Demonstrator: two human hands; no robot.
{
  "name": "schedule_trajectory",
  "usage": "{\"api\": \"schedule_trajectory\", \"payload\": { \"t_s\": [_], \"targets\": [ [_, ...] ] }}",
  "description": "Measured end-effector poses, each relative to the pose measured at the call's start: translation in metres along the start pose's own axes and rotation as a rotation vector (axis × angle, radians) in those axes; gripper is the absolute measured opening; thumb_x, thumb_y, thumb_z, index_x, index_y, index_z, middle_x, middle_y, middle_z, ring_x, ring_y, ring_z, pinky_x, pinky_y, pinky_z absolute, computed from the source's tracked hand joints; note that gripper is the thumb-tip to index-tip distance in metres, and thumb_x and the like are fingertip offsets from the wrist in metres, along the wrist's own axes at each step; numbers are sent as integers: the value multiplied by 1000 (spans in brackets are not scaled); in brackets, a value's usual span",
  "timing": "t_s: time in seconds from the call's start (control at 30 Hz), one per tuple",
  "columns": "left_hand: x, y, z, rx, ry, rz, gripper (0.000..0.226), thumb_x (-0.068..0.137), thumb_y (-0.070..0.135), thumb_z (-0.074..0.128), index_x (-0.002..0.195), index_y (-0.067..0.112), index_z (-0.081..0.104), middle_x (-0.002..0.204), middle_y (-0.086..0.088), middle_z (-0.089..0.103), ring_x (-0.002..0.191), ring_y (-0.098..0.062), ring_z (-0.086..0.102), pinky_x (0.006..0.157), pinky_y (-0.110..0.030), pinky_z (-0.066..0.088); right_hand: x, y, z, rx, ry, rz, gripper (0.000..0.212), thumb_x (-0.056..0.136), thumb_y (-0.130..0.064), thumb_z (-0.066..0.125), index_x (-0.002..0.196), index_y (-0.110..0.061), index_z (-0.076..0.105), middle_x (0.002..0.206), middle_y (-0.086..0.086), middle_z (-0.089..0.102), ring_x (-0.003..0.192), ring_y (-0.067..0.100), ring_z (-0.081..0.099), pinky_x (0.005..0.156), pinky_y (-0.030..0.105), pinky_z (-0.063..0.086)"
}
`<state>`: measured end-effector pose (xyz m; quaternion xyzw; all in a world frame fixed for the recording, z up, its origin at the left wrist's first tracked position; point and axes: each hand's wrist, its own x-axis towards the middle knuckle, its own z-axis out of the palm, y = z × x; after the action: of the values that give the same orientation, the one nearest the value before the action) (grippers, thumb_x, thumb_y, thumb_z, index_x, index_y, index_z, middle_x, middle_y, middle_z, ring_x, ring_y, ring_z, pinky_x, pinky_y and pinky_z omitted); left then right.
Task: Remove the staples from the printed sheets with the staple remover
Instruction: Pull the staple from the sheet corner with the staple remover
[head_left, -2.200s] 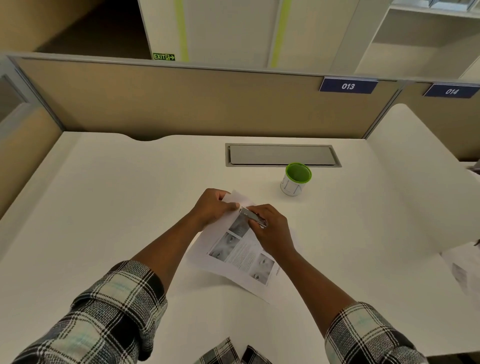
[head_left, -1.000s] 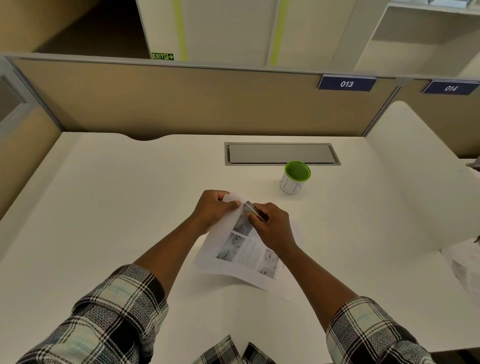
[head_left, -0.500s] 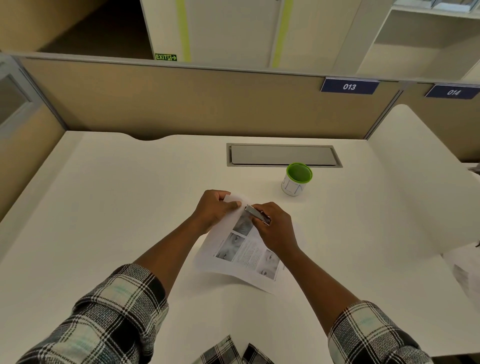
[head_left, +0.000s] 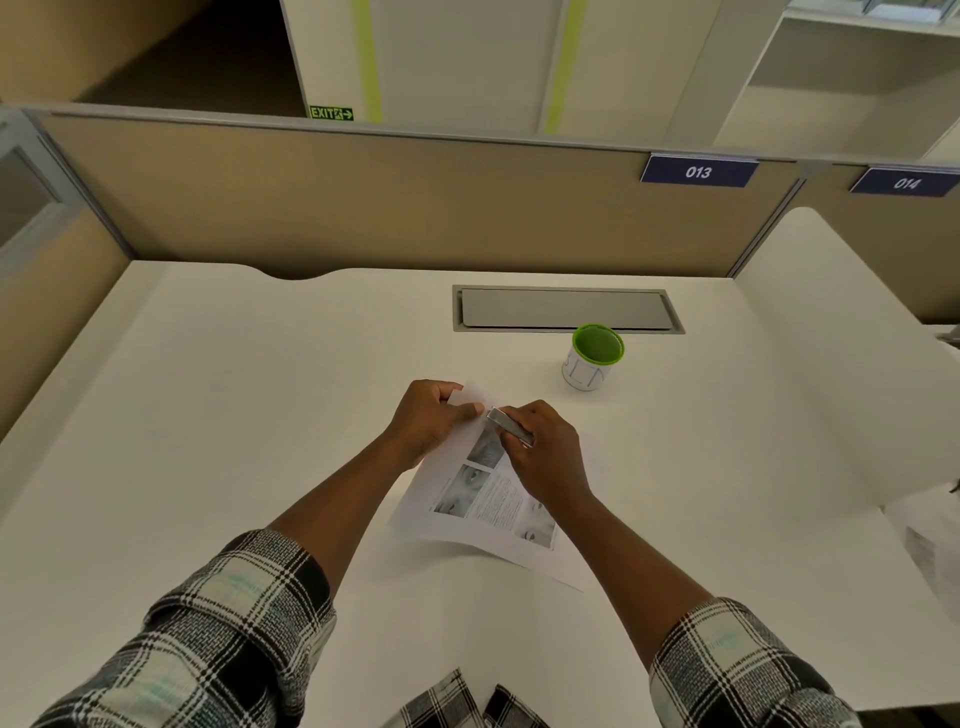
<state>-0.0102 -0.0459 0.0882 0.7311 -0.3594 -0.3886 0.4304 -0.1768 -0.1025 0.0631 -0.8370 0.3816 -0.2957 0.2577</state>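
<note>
On the desk (head_left: 218, 415), the left hand (head_left: 428, 415) pinches the top corner of the printed sheets (head_left: 483, 499) while the right hand (head_left: 545, 447) grips the staple remover (head_left: 509, 426) at that corner, apparently mid-extraction, needing a careful pry next.

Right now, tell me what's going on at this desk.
A person in a plaid shirt is working on stapled printed sheets lying on the white desk. The left hand pinches the top corner of the pages, while the right hand grips a metal staple remover with its tip at that corner. Whether the staple is out cannot be told. A green-rimmed cup stands behind, apart from the paper.
</note>
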Motion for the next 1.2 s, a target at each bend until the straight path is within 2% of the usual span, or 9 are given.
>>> {"api": "schedule_trajectory", "payload": {
  "t_s": [0.17,0.3,0.47,0.6,0.73,0.83,0.97,1.07,1.2],
  "targets": [
    [-2,-1,-2,-38,-1,4,18,86,29,69,96,16,62,100,-6,63,88,-26,61,72,-28,53,1,-1,0,111,-11,57,18,83,-16,70,101,-16,74,77,-2,61,70,12,55,63,20,42],
    [0,-2,-3,-64,-2,-21,28,84,29,71,105,12,64,111,-9,64,96,-31,63,83,-38,56,0,1,-2,186,-74,115,13,85,-19,70,97,-16,74,77,2,63,71,15,56,64,24,43],
    [0,-1,-3,-38,-2,-11,27,85,30,71,105,14,62,112,-6,62,97,-30,62,84,-37,55,2,2,-3,285,-113,164,9,86,-23,71,92,-18,74,74,-1,65,66,10,55,63,21,43],
    [1,-3,-4,-5,-7,-8,35,85,33,70,111,10,62,113,-8,62,97,-30,62,84,-38,56,1,1,-3,338,-155,181,15,89,-26,67,88,-13,73,73,4,69,67,21,62,64,34,50],
    [1,-3,-2,0,-8,2,33,85,32,70,109,12,62,113,-9,63,97,-31,63,85,-39,56,2,-2,-7,389,-179,209,14,91,-24,65,88,-13,73,67,0,67,53,4,56,55,17,45],
    [1,-4,-1,-12,-1,-2,24,86,32,69,101,15,60,107,-7,62,95,-30,63,82,-37,56,4,0,-5,312,-171,184,12,89,-27,67,91,-18,73,72,-4,68,62,5,57,60,16,44],
    [1,-7,-1,-38,6,-24,28,86,31,69,103,10,64,104,-9,64,94,-30,63,80,-36,56,4,2,-7,155,-111,116,20,85,-24,71,105,-21,72,85,-7,65,73,4,56,66,10,39],
    [0,-7,-1,-75,-4,-40,28,84,29,72,103,9,67,106,-11,66,95,-32,64,82,-40,56,3,4,-9,71,-91,30,21,85,-20,71,105,-23,72,87,-5,65,76,9,58,69,18,45],
    [1,-7,0,-69,0,-40,29,84,30,72,103,9,67,107,-10,66,94,-31,64,80,-37,56,3,4,-9,-31,-86,-61,23,85,-18,70,108,-21,72,92,-2,67,80,13,61,70,25,49]
  ]
}}
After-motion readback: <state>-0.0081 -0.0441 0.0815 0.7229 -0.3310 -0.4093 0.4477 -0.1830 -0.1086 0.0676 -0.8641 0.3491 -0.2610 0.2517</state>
